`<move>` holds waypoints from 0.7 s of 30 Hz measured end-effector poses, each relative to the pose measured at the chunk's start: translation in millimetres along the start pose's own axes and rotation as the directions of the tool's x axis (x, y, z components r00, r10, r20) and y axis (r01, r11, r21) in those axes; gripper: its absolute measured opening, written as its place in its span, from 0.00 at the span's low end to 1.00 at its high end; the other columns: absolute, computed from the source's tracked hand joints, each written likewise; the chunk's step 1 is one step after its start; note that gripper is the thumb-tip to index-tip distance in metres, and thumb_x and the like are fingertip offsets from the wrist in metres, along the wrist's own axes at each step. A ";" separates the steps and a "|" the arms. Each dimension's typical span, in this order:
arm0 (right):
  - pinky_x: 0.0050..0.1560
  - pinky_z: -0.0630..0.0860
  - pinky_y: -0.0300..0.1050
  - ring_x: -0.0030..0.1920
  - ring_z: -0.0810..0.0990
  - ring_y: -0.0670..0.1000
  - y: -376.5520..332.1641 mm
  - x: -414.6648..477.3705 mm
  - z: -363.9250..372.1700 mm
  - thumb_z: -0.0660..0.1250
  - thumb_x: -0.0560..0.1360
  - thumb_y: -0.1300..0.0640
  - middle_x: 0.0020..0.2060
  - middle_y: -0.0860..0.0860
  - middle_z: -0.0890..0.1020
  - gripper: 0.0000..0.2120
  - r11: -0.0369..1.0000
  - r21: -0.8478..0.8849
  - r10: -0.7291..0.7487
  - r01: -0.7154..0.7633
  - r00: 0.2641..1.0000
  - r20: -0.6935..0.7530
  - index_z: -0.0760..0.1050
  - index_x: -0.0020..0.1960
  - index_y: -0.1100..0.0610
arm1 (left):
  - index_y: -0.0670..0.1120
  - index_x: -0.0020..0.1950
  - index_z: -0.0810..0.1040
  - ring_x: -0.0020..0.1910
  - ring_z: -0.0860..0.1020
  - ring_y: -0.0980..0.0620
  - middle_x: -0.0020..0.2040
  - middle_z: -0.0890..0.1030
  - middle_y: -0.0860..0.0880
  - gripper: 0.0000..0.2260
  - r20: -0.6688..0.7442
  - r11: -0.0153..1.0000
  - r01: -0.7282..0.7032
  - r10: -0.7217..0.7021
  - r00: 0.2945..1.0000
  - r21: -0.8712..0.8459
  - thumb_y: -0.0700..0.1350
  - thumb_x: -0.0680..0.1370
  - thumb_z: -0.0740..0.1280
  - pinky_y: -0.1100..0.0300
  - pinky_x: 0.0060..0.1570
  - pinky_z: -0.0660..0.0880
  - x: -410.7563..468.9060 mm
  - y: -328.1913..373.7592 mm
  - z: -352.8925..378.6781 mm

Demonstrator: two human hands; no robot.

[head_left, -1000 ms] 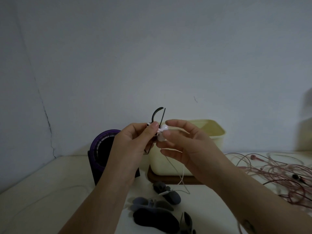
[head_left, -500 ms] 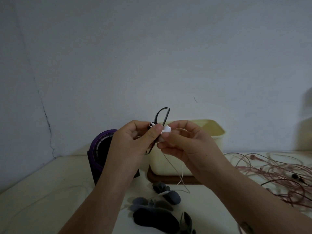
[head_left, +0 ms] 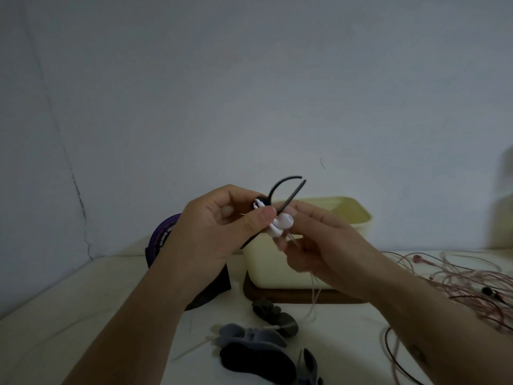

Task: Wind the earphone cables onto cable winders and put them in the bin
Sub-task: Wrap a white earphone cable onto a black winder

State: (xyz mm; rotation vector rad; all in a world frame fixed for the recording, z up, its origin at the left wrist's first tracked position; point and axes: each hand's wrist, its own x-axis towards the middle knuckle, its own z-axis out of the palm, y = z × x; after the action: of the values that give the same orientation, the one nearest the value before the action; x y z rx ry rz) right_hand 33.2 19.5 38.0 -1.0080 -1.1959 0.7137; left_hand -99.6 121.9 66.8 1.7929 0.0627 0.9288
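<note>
Black winder [head_left: 293,196] is up in front of me, above the table [head_left: 83,301] and in front of the near rim of the bin [head_left: 352,218], not in it yet

Head view:
- left hand [head_left: 219,226] grips the winder, thumb on the front, fingers curled behind; its two thin flaps stick up and to the right, tips apart
- a few white turns are wrapped at the winder's middle, right by my left thumb
- white earbud [head_left: 283,222] sits just beside that thumb, touching the winder
- right hand [head_left: 324,245] is curled round the cable [head_left: 315,295] just under the earbud; fingertips are blurred, so I can't tell the exact pinch
- the loose cable hangs from my right hand down to the table and runs left over the spare winders
- bin is cream, open top, and stands on a brown board [head_left: 277,295] by the wall
- spare winders lie near me: grey one [head_left: 249,336], dark one [head_left: 274,315] behind it, black one [head_left: 258,359] closest
- pink cables [head_left: 458,282] lie tangled on the right side of the table, well apart from the bin
- purple fan [head_left: 163,232] stands left of the bin, partly behind my left wrist
</note>
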 end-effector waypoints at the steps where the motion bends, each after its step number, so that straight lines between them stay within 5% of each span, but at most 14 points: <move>1: 0.26 0.61 0.34 0.26 0.61 0.45 2.2 0.3 -0.1 0.59 0.80 0.56 0.28 0.48 0.71 0.12 0.997 -0.065 -0.042 0.040 0.999 -0.031 0.80 0.43 0.53 | 0.48 0.42 0.81 0.36 0.83 0.59 0.37 0.85 0.52 0.12 -0.012 1.000 0.000 0.000 1.000 0.002 0.50 0.61 0.70 0.70 0.37 0.76 0.8 -0.7 -1.1; 6: 0.29 0.61 0.30 0.26 0.64 0.42 7.0 0.3 0.6 0.61 0.76 0.49 0.24 0.41 0.69 0.09 0.772 -0.607 -0.338 0.187 0.930 -0.144 0.78 0.41 0.44 | 0.50 0.41 0.83 0.38 0.83 0.57 0.39 0.86 0.50 0.11 -0.035 0.995 0.071 -0.073 0.997 -0.070 0.51 0.61 0.71 0.67 0.39 0.78 4.3 -11.0 0.9; 13: 0.33 0.66 0.27 0.31 0.73 0.37 14.3 -2.5 3.8 0.64 0.78 0.57 0.27 0.30 0.74 0.08 0.602 -0.788 -0.393 0.129 0.907 -0.151 0.82 0.49 0.54 | 0.53 0.38 0.86 0.43 0.83 0.55 0.44 0.86 0.49 0.08 0.019 0.957 0.202 -0.203 0.979 -0.209 0.51 0.63 0.70 0.61 0.51 0.79 7.3 -22.8 -3.4; 21: 0.31 0.67 0.30 0.29 0.72 0.41 16.2 -6.5 21.4 0.67 0.68 0.42 0.46 0.42 0.81 0.18 0.850 -0.490 -0.411 0.195 0.827 -0.384 0.75 0.57 0.44 | 0.44 0.46 0.82 0.40 0.82 0.57 0.42 0.85 0.48 0.13 -0.076 0.888 0.227 -0.278 0.957 -0.400 0.47 0.65 0.69 0.64 0.42 0.80 6.4 -29.0 10.5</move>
State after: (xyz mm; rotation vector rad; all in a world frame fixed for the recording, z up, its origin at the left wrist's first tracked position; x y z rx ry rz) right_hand 11.9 25.7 21.6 -1.2257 -1.0557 -0.0869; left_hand -77.9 129.2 45.2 1.3184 0.1805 0.8039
